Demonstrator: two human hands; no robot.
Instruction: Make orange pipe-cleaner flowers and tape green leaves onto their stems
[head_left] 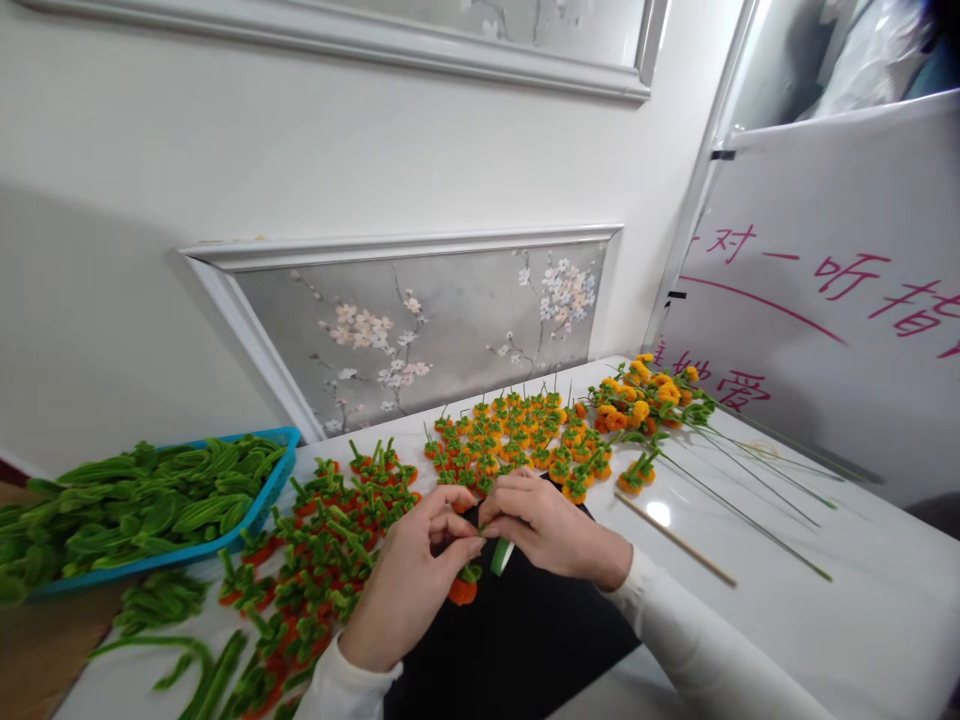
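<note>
My left hand [424, 570] and my right hand [536, 520] meet over a black mat [517, 640], fingertips pinched together at a small green bit. Just under my left fingers is a small orange pipe-cleaner pumpkin [463, 592] with a green top; its stem seems to run up into the pinch. A roll of green tape [501, 557] shows below my right fingers, which appear to grip its end. The fingers partly hide the join. Red-orange pumpkins with green tops [300, 570] lie left of my hands, and yellow-orange ones [517, 430] stand behind them.
A blue basket [289, 450] full of green pipe-cleaner leaves [165, 500] sits at the left. Long-stemmed orange bunches [645, 395] lie at the back right of the white table [810, 620]. A thin wooden stick [679, 540] rests right of the mat. The wall [112, 250] rises behind.
</note>
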